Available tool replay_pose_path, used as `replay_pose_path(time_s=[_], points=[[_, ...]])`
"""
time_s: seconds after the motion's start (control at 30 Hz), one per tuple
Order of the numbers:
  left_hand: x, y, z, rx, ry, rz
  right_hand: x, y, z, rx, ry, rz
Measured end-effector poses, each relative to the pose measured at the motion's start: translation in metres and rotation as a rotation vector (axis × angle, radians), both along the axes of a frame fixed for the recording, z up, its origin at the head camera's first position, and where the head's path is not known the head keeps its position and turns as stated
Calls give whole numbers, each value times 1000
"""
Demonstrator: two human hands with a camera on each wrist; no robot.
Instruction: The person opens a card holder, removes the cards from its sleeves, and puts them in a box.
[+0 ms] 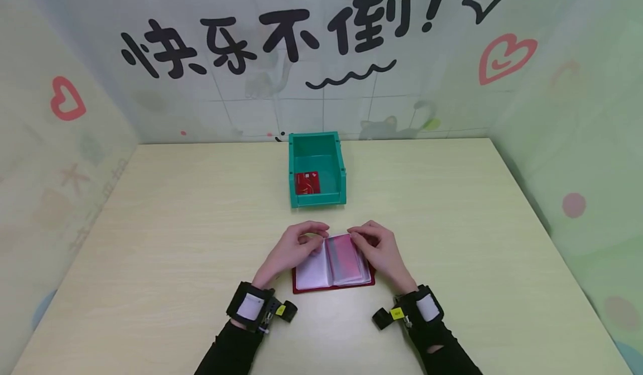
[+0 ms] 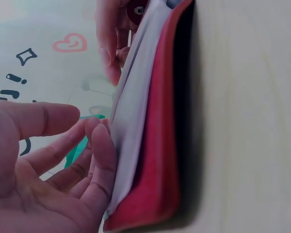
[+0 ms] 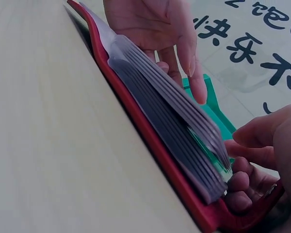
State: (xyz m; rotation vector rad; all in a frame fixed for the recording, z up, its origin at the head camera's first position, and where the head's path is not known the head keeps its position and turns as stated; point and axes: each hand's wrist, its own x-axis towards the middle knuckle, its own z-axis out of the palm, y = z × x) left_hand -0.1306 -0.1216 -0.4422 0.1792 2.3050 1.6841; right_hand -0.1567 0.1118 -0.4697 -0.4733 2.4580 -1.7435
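A red card holder point(image 1: 334, 290) lies spread on the table, with clear plastic sleeves fanned inside. A pink card point(image 1: 342, 252) shows in a sleeve on its right half. My left hand point(image 1: 299, 245) is at the upper left of the holder; in the left wrist view its loosely bent fingers point(image 2: 103, 150) touch the edge of the sleeves, the thumb standing apart. At the upper right corner, my right hand point(image 1: 378, 248) grips the edge of the holder and sleeves. In the right wrist view its curled fingertips point(image 3: 240, 182) rest against the sleeve edges.
Beyond the hands, a green plastic bin point(image 1: 331, 198) stands toward the back of the table point(image 1: 201, 213). A red card point(image 1: 307, 183) lies inside it, near the front left corner. Printed cloth walls point(image 1: 432, 107) close off the back and both sides.
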Motion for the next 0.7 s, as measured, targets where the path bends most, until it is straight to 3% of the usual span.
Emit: replay_pose_path(time_s=[0.33,0.7], points=[[1,6,1,-104,24,-36,4,-3,1,36,26,-48],[0,10,-2,-127,47,-66,4,-6,-3,34,43,-80]])
